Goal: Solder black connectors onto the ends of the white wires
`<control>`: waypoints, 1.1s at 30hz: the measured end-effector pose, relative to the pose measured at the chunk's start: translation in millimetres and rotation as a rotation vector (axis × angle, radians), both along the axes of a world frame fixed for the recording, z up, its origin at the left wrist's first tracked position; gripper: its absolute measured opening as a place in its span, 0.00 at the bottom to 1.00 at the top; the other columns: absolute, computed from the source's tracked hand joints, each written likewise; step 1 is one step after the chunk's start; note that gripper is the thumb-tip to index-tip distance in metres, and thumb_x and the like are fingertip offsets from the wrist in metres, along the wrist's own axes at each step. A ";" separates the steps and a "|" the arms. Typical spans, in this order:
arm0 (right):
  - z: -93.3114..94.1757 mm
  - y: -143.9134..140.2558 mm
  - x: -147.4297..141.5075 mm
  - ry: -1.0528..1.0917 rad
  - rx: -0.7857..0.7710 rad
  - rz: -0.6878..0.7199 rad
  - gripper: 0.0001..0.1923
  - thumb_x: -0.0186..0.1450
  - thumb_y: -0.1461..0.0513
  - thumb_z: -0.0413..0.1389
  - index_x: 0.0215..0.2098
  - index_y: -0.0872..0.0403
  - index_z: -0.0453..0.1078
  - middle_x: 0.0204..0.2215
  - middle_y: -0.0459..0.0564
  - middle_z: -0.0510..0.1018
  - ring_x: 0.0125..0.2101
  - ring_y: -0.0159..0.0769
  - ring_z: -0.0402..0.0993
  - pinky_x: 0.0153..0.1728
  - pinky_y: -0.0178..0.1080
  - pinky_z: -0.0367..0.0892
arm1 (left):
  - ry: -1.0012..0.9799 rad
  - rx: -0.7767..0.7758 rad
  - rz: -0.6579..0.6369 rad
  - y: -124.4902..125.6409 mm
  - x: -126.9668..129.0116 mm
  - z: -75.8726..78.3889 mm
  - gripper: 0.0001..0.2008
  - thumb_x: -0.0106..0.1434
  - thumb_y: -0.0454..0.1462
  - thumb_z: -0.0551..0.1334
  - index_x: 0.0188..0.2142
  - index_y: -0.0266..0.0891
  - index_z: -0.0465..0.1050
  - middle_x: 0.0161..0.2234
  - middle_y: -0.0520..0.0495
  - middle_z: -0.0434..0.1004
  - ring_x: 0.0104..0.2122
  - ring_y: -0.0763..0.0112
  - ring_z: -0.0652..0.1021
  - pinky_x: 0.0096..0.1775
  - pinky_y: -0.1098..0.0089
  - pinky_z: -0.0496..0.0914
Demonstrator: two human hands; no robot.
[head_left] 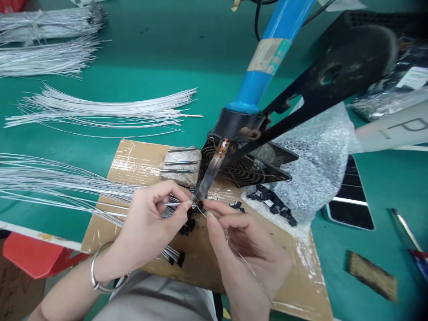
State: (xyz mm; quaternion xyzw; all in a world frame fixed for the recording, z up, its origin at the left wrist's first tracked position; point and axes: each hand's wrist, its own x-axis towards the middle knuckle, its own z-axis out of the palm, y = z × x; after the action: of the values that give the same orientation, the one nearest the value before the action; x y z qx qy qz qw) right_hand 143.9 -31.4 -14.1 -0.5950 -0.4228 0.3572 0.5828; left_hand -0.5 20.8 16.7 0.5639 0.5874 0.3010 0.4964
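Note:
A soldering iron with a blue handle (pixel 252 89) is clamped in a black stand (pixel 321 80), its dark tip (pixel 202 189) pointing down between my hands. My left hand (pixel 155 220) pinches a thin white wire, its end right at the tip. Thin solder wire (pixel 249 267) runs through the closed fingers of my right hand (pixel 244 247), and its free end bends up to the same spot. Under my left hand lie several wires with black ends (pixel 174 256). My fingertips hide the exact joint.
Bundles of white wires (pixel 110 109) lie on the green table at left. Cardboard (pixel 294 276) lies under the work, bearing a block with metal pins (pixel 180 167) and black connectors (pixel 272 203). A fan (pixel 234 165), bubble wrap (pixel 321 151) and a phone (pixel 351 200) are right.

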 end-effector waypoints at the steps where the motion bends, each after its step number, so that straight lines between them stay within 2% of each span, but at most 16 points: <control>1: -0.1 -0.1 -0.2 0.003 -0.001 -0.002 0.10 0.67 0.65 0.65 0.28 0.51 0.73 0.41 0.47 0.87 0.39 0.33 0.86 0.43 0.29 0.79 | 0.001 0.000 0.000 -0.1 -0.4 0.0 0.05 0.61 0.36 0.63 0.29 0.39 0.76 0.35 0.42 0.84 0.34 0.63 0.81 0.30 0.69 0.68; 24: -2.7 -2.2 -1.1 -0.109 -0.003 -0.040 0.10 0.67 0.63 0.66 0.28 0.51 0.73 0.39 0.47 0.87 0.36 0.33 0.85 0.39 0.30 0.77 | -0.014 -0.004 -0.003 -0.8 1.0 -0.7 0.06 0.62 0.35 0.63 0.29 0.39 0.75 0.34 0.43 0.84 0.34 0.63 0.82 0.31 0.68 0.70; 29: -1.9 -2.1 -1.6 -0.119 -0.007 -0.042 0.10 0.67 0.61 0.66 0.28 0.51 0.74 0.39 0.51 0.87 0.36 0.39 0.86 0.39 0.36 0.80 | -0.018 0.004 -0.006 -1.0 0.8 -0.6 0.05 0.62 0.35 0.63 0.29 0.39 0.75 0.34 0.44 0.84 0.34 0.64 0.81 0.30 0.69 0.69; 33: -2.6 -2.1 -1.6 -0.115 -0.002 -0.034 0.10 0.67 0.61 0.65 0.28 0.51 0.74 0.40 0.51 0.87 0.37 0.39 0.86 0.39 0.37 0.80 | -0.012 0.012 -0.005 0.4 0.9 -0.7 0.05 0.61 0.35 0.63 0.28 0.39 0.75 0.34 0.45 0.84 0.33 0.65 0.81 0.29 0.70 0.68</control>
State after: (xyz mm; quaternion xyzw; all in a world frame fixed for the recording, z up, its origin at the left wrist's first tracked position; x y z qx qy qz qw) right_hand 142.2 -33.4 -16.6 -0.6223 -0.4451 0.3128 0.5628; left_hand 0.5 21.2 16.0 0.5665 0.5812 0.3068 0.4971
